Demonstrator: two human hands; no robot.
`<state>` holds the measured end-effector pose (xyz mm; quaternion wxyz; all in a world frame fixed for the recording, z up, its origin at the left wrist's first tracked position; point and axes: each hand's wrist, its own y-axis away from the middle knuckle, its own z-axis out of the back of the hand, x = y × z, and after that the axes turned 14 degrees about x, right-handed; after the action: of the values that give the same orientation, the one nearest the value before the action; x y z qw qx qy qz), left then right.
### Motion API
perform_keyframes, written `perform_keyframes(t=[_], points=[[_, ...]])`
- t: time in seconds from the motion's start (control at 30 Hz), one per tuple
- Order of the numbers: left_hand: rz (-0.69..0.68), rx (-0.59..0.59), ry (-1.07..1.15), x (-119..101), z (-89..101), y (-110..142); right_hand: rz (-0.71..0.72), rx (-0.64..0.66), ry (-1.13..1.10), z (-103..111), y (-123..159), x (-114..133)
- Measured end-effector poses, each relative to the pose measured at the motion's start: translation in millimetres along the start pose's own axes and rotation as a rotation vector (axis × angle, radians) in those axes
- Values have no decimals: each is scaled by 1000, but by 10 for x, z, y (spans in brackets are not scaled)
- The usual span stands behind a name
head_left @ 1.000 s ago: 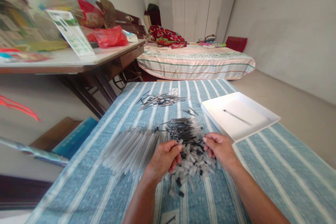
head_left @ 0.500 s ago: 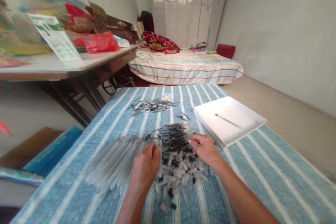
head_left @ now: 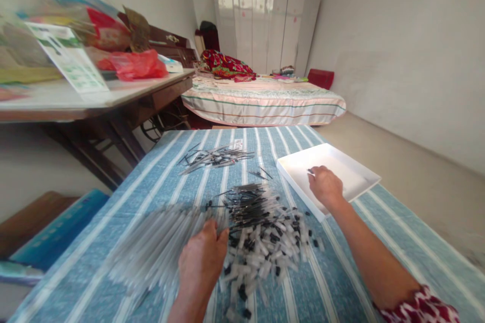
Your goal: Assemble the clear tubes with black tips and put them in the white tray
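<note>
My left hand (head_left: 202,257) is closed, thumb against curled fingers, at the right end of a spread of clear pen barrels (head_left: 155,247); what it holds, if anything, is hidden. My right hand (head_left: 326,186) is over the white box (head_left: 290,174), its fingers pinched at the dark tip of a pen (head_left: 310,171). Most of that pen is hidden under the hand. Between the hands lie a bundle of dark pen refills (head_left: 248,204) and a heap of clear caps (head_left: 271,247) with black pieces among them.
A pile of thin pen parts (head_left: 215,157) lies at the back of the striped tablecloth (head_left: 125,242), with a small paper label (head_left: 238,144) beside it. Left stands a side table (head_left: 113,101) bearing bags. Beyond is a bed (head_left: 265,101).
My right hand has moved from the refills and caps to the white box, now covering most of the pen there. My left hand stays by the barrels. The view has shifted slightly.
</note>
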<state>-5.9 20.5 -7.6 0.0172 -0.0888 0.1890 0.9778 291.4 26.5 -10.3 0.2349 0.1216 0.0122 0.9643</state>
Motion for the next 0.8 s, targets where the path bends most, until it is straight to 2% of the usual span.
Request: perform_keyframes(t=[0.13, 0.27, 0.57, 0.8], points=[[-14, 11, -19, -25, -4, 22, -123, 91, 141, -27, -284, -363], [-10, 16, -27, -34, -26, 15, -144, 166, 219, -130, -350, -526], [-80, -93, 15, -43, -100, -23, -123, 213, 249, -168, -257, -501], [-160, -139, 68, -75, -117, 8, -79, 240, 208, -192, -157, -384]])
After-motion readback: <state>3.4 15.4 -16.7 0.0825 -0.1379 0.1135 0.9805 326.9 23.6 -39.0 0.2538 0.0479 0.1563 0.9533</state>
